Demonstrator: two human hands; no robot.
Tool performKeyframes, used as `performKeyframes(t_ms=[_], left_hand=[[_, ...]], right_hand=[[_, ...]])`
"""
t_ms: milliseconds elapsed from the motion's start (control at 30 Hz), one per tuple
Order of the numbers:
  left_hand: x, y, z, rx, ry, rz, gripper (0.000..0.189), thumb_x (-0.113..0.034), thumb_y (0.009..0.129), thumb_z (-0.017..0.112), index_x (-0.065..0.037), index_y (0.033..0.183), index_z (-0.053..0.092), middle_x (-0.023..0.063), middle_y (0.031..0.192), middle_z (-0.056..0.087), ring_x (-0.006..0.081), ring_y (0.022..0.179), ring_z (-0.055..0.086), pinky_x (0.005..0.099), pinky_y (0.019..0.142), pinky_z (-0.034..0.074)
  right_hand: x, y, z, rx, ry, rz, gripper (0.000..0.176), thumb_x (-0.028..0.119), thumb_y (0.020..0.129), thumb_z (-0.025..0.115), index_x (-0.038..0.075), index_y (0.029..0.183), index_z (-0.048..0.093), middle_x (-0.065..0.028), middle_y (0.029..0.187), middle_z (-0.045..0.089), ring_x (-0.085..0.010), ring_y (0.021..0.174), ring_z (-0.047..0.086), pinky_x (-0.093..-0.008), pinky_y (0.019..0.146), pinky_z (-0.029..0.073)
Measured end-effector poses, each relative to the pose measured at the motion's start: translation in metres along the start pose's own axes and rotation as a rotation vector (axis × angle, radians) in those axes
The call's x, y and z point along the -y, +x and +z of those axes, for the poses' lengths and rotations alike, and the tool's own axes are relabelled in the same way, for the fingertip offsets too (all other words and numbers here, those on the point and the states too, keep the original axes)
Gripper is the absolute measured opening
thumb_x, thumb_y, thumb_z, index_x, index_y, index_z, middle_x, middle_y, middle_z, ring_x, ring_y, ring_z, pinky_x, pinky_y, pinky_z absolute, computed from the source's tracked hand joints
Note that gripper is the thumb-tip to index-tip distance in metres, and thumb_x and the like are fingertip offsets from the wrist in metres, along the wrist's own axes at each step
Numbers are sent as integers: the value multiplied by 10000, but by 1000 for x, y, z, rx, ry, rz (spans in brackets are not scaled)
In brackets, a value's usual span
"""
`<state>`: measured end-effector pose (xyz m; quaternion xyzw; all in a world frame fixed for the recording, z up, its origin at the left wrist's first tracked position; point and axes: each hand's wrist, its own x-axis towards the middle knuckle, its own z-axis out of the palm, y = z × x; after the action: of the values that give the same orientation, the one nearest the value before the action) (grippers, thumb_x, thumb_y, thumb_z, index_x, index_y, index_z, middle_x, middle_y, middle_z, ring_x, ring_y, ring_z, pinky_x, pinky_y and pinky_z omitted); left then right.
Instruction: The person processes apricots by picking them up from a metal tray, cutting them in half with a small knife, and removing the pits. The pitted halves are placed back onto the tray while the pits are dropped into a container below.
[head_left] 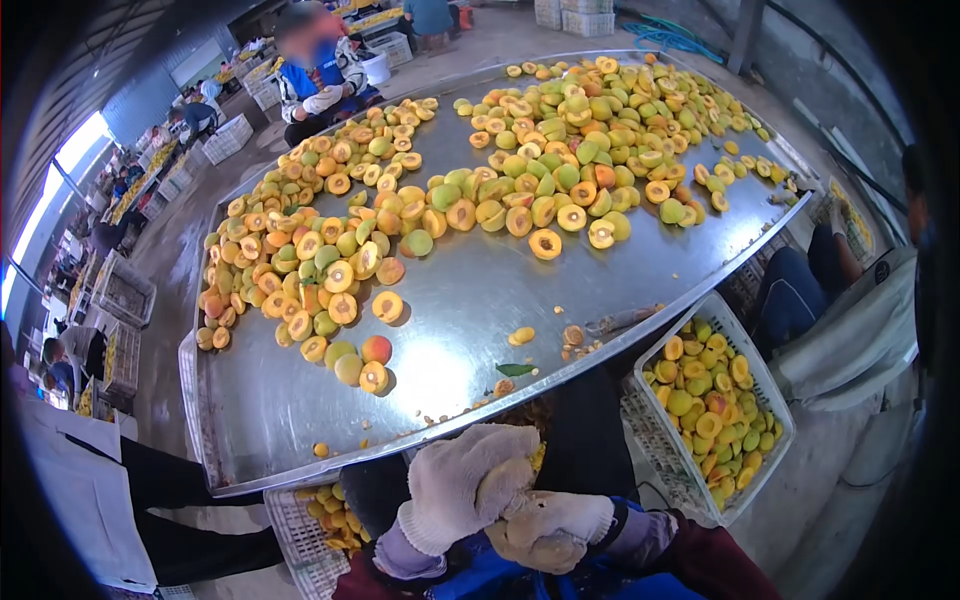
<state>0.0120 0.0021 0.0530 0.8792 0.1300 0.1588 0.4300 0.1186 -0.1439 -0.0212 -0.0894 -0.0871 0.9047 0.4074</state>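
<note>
In the head view both my hands wear soiled, pale knitted gloves and meet just below the near edge of the metal table (450, 370). My left hand (465, 485) has its fingers curled in toward the other glove. Closed and pressed against it is my right hand (550, 525); anything inside either hand is hidden. Heaps of halved yellow peaches (545, 243), many with stones showing, cover the table's far and left parts. Nearer me lie a green leaf (515, 369), small scraps and a long, greyish object (620, 320) I cannot identify.
A white crate (785, 440) of peach halves stands right of my legs. Another crate (300, 545) is below the table's left corner. People sit or stand at the right, at the left and across the table (320, 85). More crates (125, 290) line the left.
</note>
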Motion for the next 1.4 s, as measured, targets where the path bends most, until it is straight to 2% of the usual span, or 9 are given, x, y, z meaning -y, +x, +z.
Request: performKeyframes(t_ms=[100,267,467,733,900,1000,1267,1333,1400], left_hand=[[28,-9,14,-113,-3,289,322,-342,887,656,-58,1034,696,121,1023,694,258,796,692,326,678,548],[13,-28,35,-155,-844,-240,593,-544,1012,327,-30,1058,619,130,961,687,219,804,676,347,689,559],[38,-21,53,-299,-1777,-462,512,-478,997,450,15,1059,577,158,951,648,232,826,658,320,678,564],[92,-94,-15,-969,-487,-546,364,-336,991,444,-12,954,608,110,837,630,204,661,636,308,590,518],[130,-162,-56,-445,1135,-417,245,-173,918,587,2,1086,620,146,1106,644,270,1021,618,347,903,479],[132,-115,-26,-579,207,-531,287,-103,863,665,-8,1130,617,183,1212,603,300,1148,558,376,997,434],[172,103,106,40,346,-73,483,-398,866,624,-80,1225,564,188,1336,494,353,1314,402,436,1057,366],[159,135,134,-4,438,395,239,-266,881,606,-99,1051,627,157,1210,542,342,1271,423,455,1025,384],[140,150,146,98,188,59,265,-326,899,559,-134,1063,639,112,1240,566,325,1230,473,450,1034,377]], right_hand=[[-8,4,18,-77,-99,-245,256,262,879,629,22,962,600,-34,884,587,-113,787,550,-246,726,462],[-13,6,11,-82,-25,-207,204,195,885,638,21,984,597,-43,919,595,-126,869,574,-243,815,480],[-15,10,9,-94,-50,-232,191,185,888,660,39,987,587,-50,849,597,-122,812,608,-232,747,511],[1,0,2,-313,-382,-143,310,362,890,649,66,943,570,9,556,511,-66,360,423,-210,301,281],[11,1,-8,-446,-497,-94,294,390,912,616,100,884,574,12,573,522,-68,377,434,-216,315,302],[18,9,5,-478,-524,-154,291,387,917,618,108,857,563,15,568,513,-61,385,429,-211,341,305],[17,-19,1,-626,-456,-224,321,394,923,610,106,789,569,25,557,495,-43,412,426,-194,354,315],[17,-30,-5,-653,-448,-215,336,385,926,606,106,743,560,19,554,503,-50,413,435,-198,356,321],[17,-41,-11,-682,-413,-182,386,367,931,599,108,651,542,8,548,520,-63,414,454,-208,361,331]])
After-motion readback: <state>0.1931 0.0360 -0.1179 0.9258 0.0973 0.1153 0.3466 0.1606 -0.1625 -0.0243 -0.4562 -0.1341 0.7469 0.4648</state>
